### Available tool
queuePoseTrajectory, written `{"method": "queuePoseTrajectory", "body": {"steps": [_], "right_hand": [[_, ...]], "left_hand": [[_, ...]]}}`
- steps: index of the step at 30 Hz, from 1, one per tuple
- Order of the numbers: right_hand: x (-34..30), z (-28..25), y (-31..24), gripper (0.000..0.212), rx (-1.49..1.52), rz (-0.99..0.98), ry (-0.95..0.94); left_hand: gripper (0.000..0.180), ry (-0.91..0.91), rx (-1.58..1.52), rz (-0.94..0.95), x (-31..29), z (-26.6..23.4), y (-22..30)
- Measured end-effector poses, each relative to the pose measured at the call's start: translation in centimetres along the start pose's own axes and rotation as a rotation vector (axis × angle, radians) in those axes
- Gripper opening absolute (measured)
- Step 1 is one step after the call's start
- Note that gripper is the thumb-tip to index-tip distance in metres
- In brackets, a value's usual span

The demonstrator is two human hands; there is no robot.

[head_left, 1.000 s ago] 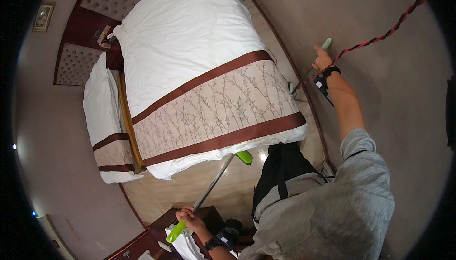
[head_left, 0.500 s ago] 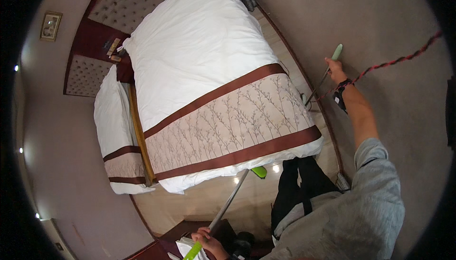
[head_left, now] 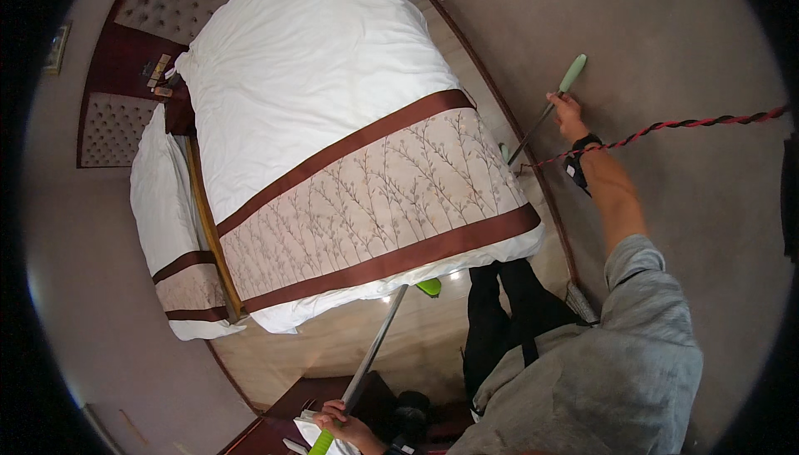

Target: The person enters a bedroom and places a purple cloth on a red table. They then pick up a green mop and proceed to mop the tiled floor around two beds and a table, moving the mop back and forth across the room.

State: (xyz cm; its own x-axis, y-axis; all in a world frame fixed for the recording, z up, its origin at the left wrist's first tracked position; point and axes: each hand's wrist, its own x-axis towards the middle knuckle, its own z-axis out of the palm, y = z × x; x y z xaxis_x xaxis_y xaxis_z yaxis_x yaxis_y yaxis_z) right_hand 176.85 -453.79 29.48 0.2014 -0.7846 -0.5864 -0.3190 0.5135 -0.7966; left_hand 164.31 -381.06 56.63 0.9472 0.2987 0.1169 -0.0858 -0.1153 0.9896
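Note:
My left hand (head_left: 349,428) is closed round a broom (head_left: 374,351) at the top of its grey metal pole, with a bright green grip below the fingers. The pole slants to the foot of the bed, where its lower end goes out of sight; a bright green head (head_left: 429,288) pokes out there. My right hand (head_left: 568,116), reaching out along the bed's right side, grips a thin metal pole (head_left: 533,129) just below its pale green handle (head_left: 573,73). That pole's lower end is by the bed's edge, near a small pale green part (head_left: 505,153), partly hidden.
The large bed (head_left: 325,89) has white bedding and a patterned runner (head_left: 374,197). A smaller bed (head_left: 158,205) stands left, past a wooden board (head_left: 212,222). A red-black twisted cord (head_left: 666,125) crosses my right wrist. A wall (head_left: 666,31) rises right; dark furniture (head_left: 287,397) is near me.
The whole view has shifted, so the beds sit further left. More of the pale green handle shows beyond my right hand. Less of the green broom head shows under the bed.

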Motion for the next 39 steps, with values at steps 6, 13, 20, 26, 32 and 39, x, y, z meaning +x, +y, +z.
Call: {"method": "queuePoseTrajectory", "body": {"steps": [6,13,20,26,32,39], "right_hand": [[3.8,-0.9,1.0,0.040,-0.019,0.031,-0.126],[3.9,0.3,2.0,0.031,-0.055,-0.048,-0.022],[1.5,0.7,-0.8,0.042,-0.668,-0.432,0.111],[2.6,1.7,-3.5,0.042,-0.641,-0.557,0.051],[4.6,3.4,-2.1,0.047,-0.592,-0.530,-0.026],[5.5,6.1,-3.9,0.048,-0.626,-0.411,-0.064]], "left_hand": [[0.026,-0.031,0.035,0.013,0.8,1.0,0.3],[0.022,0.023,0.005,-0.001,0.8,1.8,1.2],[0.029,0.021,-0.016,-0.027,2.0,1.5,-0.3],[0.027,0.036,-0.026,0.021,2.1,0.8,-1.3],[0.029,0.013,0.041,-0.004,1.5,3.7,-0.1],[0.033,-0.015,0.049,0.023,2.0,3.3,-1.0]]}}
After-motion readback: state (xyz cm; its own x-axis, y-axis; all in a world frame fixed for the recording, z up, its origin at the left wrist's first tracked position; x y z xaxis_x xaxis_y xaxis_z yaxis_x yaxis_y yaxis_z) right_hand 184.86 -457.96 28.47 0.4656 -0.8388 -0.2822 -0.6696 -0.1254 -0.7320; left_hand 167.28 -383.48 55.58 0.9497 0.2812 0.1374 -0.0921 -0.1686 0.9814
